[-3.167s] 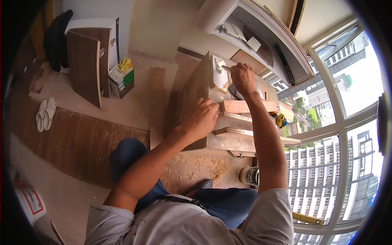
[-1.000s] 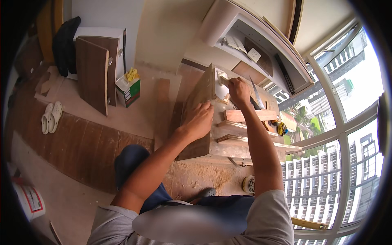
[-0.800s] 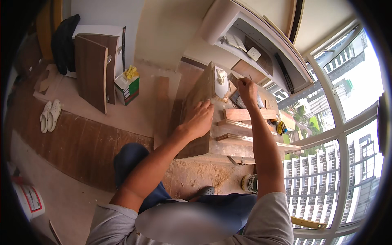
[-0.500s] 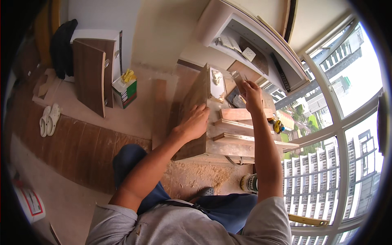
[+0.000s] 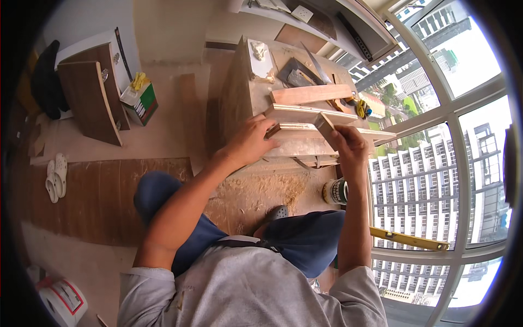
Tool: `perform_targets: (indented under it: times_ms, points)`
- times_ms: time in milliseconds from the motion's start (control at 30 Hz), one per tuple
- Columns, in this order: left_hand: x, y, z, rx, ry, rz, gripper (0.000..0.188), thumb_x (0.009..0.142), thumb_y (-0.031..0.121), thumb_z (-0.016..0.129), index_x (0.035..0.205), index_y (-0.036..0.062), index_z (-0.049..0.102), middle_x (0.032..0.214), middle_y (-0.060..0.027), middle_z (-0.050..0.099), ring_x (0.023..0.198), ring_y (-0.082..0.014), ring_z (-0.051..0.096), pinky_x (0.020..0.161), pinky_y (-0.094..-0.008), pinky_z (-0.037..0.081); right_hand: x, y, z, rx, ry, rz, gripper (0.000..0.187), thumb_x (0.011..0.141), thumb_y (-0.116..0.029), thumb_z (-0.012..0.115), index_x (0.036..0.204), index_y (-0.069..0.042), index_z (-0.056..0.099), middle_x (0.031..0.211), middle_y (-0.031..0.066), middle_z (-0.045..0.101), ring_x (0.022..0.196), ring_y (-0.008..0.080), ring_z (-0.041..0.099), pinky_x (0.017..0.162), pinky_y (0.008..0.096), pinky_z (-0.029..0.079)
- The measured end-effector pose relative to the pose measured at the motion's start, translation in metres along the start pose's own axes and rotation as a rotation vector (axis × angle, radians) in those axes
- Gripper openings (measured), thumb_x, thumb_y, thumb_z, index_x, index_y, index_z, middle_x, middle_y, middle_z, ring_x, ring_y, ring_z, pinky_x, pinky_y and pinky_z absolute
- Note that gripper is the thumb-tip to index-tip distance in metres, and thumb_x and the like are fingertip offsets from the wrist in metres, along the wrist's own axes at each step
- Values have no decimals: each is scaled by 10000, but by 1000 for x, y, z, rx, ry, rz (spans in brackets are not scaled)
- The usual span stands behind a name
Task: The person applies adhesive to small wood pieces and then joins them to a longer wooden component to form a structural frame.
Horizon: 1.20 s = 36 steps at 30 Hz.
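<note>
At the near edge of a wooden work box [image 5: 231, 92], my left hand [image 5: 253, 140] has fingers and thumb around the left end of a narrow wooden board [image 5: 297, 127]. My right hand [image 5: 351, 146] pinches a small brown rectangular block [image 5: 326, 129], held tilted just above that board. Behind lie a second board [image 5: 305, 113] with a layered edge and a reddish plank [image 5: 310, 94]. Farther back, a handsaw [image 5: 312, 60] passes partly beneath the reddish plank, beside a dark flat item [image 5: 297, 73].
A white sheet with crumpled material [image 5: 260, 60] sits at the box's far left. Yellow-and-black gear [image 5: 363, 109] is near the window. Wood shavings [image 5: 283, 188] and a tub [image 5: 335, 192] are below. A yellow spirit level [image 5: 408, 238] is at right, slippers [image 5: 56, 177] at left.
My right hand has come nearer from the back of the box with the block. My left hand has moved from the box's left edge to the board's end. The view has tilted toward me.
</note>
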<state>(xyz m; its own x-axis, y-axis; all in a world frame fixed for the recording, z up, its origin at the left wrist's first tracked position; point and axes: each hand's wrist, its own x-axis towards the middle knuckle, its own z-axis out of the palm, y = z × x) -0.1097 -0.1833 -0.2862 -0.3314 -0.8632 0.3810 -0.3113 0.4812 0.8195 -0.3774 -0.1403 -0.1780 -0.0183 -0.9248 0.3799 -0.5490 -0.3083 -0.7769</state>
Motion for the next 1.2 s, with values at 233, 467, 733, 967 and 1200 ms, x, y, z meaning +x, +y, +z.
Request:
perform_targets:
  times_ms: [233, 467, 733, 967, 1200]
  points:
    - [-4, -3, 12, 71, 119, -2, 252, 868, 198, 844, 992, 3, 744, 941, -148, 663, 950, -345, 663, 840, -441, 521, -12, -22, 32, -389, -56, -155, 135, 950, -100, 770, 1033, 7, 772, 935, 129, 728, 805, 261, 699, 747, 373, 539]
    - [-3, -2, 13, 77, 125, 8, 205, 894, 166, 816, 994, 0, 751, 958, -159, 671, 958, -363, 669, 854, -453, 524, -9, -29, 30, -762, -141, -560, 137, 915, -57, 771, 1052, -57, 763, 945, 79, 685, 898, 289, 649, 877, 425, 492]
    - [-2, -5, 15, 57, 135, 16, 193, 894, 148, 812, 992, -6, 749, 958, -167, 674, 950, -366, 670, 848, -451, 526, -23, 0, 19, -944, -148, -683, 226, 899, -43, 741, 1120, -85, 728, 1011, 44, 632, 930, 253, 611, 916, 423, 471]
    - [-3, -4, 13, 52, 131, 1, 205, 887, 156, 825, 983, -8, 748, 956, -164, 676, 939, -358, 671, 832, -445, 527, -28, 22, 18, -1026, -38, -657, 272, 896, -23, 763, 1163, -64, 733, 1029, 44, 625, 957, 255, 614, 924, 421, 467]
    - [-4, -6, 15, 56, 141, 15, 208, 887, 161, 829, 975, -6, 743, 942, -159, 675, 917, -352, 668, 818, -441, 526, -32, 17, 15, -991, 92, -549, 228, 921, -39, 731, 1149, -38, 738, 1003, 76, 671, 906, 256, 646, 911, 400, 499]
